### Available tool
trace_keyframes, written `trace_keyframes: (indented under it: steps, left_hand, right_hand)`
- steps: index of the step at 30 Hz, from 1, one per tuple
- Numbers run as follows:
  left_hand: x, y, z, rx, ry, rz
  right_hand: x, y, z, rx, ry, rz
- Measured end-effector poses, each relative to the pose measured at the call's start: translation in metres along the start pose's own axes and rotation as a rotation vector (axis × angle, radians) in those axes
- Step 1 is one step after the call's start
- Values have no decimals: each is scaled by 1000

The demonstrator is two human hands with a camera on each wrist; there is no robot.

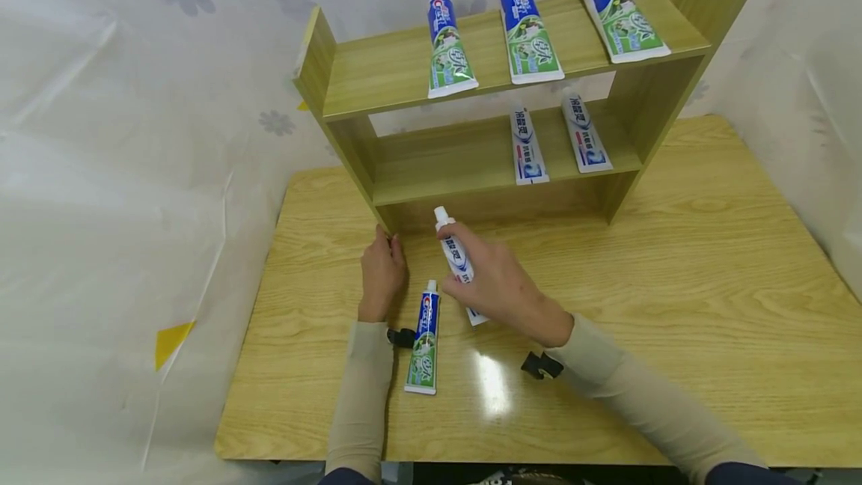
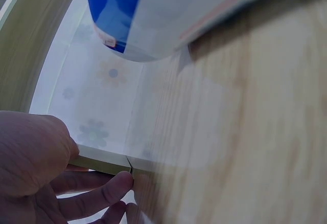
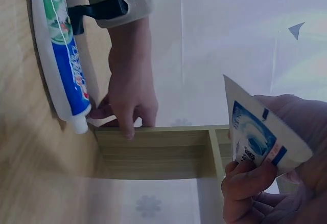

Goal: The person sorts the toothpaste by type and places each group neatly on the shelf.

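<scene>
My right hand (image 1: pixel 501 283) grips a white toothpaste tube (image 1: pixel 456 254) above the table, cap pointing toward the shelf. In the right wrist view, fingers curl round the tube (image 3: pixel 255 132) near its flat end. My left hand (image 1: pixel 384 273) pinches the lower front corner of the wooden shelf's (image 1: pixel 438 163) left side panel; the left wrist view shows thumb side and fingers on either side of the panel edge (image 2: pixel 102 164). Between my forearms, a blue-and-green Crest toothpaste tube (image 1: pixel 423 343) lies on the table, cap toward the shelf.
Three Crest tubes (image 1: pixel 530 32) lie on the upper shelf board. Two white tubes (image 1: pixel 527 144) lie on the middle board, toward its right. The wooden table (image 1: pixel 707 283) runs beneath everything, with its front edge near me. A flower-patterned covering (image 1: pixel 202 96) hangs behind and at the left.
</scene>
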State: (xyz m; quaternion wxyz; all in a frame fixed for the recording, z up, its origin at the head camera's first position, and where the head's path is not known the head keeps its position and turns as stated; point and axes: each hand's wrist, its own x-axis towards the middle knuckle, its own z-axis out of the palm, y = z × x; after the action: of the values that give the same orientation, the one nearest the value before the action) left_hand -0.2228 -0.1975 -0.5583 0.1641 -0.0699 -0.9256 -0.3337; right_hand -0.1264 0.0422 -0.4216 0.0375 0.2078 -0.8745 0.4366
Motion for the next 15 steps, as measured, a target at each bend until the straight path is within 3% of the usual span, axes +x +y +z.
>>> trace_keyframes:
  steps: [4,7,12,15]
  left_hand:
    - [2,-12,10,23,-7,-29]
    - [2,-8,7,19,-17,-24]
    - [3,-15,11,0,3,-16]
    - [2,-6,5,-12,-12,-25]
  right_hand:
    - [11,-4,-8,-20,28,-53]
    - [21,-6,-14,-59,63,-94]
    - [39,-10,-25,-114,112,-118]
    - [49,-12,-32,-109,118,-97]
